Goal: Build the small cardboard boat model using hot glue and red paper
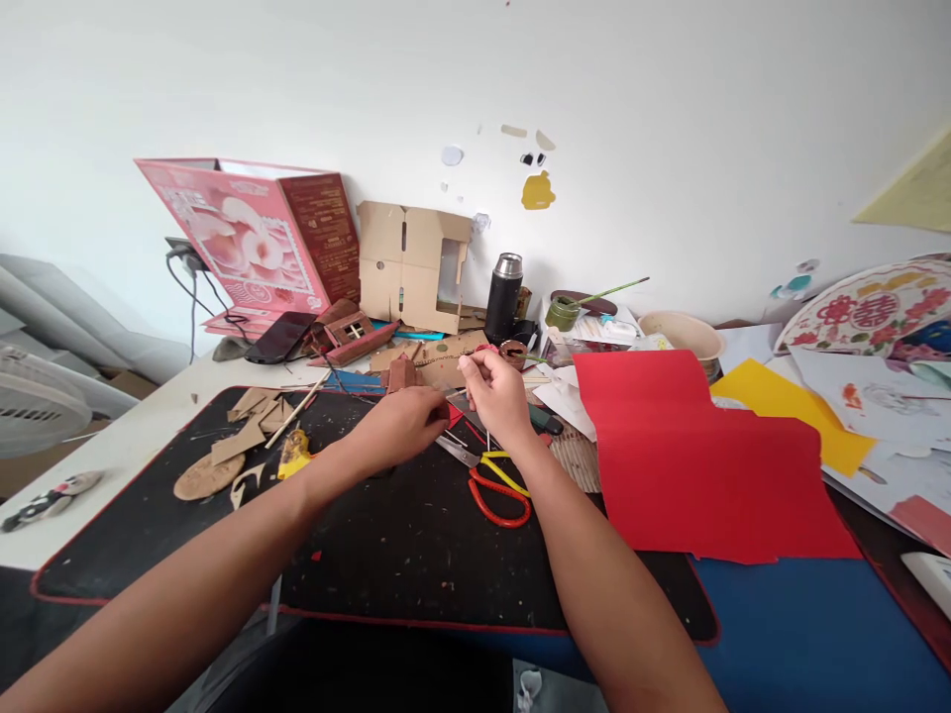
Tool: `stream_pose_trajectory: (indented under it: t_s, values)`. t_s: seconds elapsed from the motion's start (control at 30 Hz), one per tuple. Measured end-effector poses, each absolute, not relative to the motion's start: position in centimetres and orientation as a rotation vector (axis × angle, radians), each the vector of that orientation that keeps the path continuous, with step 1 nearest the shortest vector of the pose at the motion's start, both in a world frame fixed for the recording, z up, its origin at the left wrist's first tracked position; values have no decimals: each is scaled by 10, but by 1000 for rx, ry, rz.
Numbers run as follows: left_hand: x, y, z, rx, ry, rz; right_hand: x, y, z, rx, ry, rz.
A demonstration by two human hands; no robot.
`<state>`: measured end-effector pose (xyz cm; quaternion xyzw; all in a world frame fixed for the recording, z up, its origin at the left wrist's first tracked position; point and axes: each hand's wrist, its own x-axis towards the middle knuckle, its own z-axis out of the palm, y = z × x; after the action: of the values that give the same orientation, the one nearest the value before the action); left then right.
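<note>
My left hand [405, 424] is closed, knuckles up, above the black mat [386, 564]; its fingertips are mostly hidden. Beside it, my right hand [496, 394] is closed in a pinch with thumb and forefinger together. A thin pale sliver shows between the two hands, too small to name. Just below the right hand lie scissors [499, 495] with red and yellow handles. Behind the left hand stands a small brown cardboard piece [399, 374], with a flat printed cardboard sheet [446, 358] next to it.
Cardboard scraps [257, 421] and a thin stick [297, 408] lie on the mat's left. Red paper [713, 465] covers its right side. Toward the wall are a pink box [245, 233], a phone [280, 337], a cut cardboard panel [412, 262], a black flask [505, 297] and a green jar [563, 313].
</note>
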<state>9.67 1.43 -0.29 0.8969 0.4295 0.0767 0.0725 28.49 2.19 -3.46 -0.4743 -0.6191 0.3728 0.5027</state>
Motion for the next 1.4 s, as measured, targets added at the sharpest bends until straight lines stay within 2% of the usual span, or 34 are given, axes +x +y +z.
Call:
stream_pose_trajectory:
  t_s: [0.17,0.3,0.6,1.4]
  values:
    - [63,-4,15,2151,1276,458,280,19,-33,-1116,-1420,881]
    - [50,-23,18,1950,1225,450,276,16,-30,-1071,-1436,1010]
    - [40,-27,12,1862,1297,505,266,4,-20,-1006,-1591,1357]
    - [36,-19,13,1864,1321,518,264,2,-24,-994,-1617,1401]
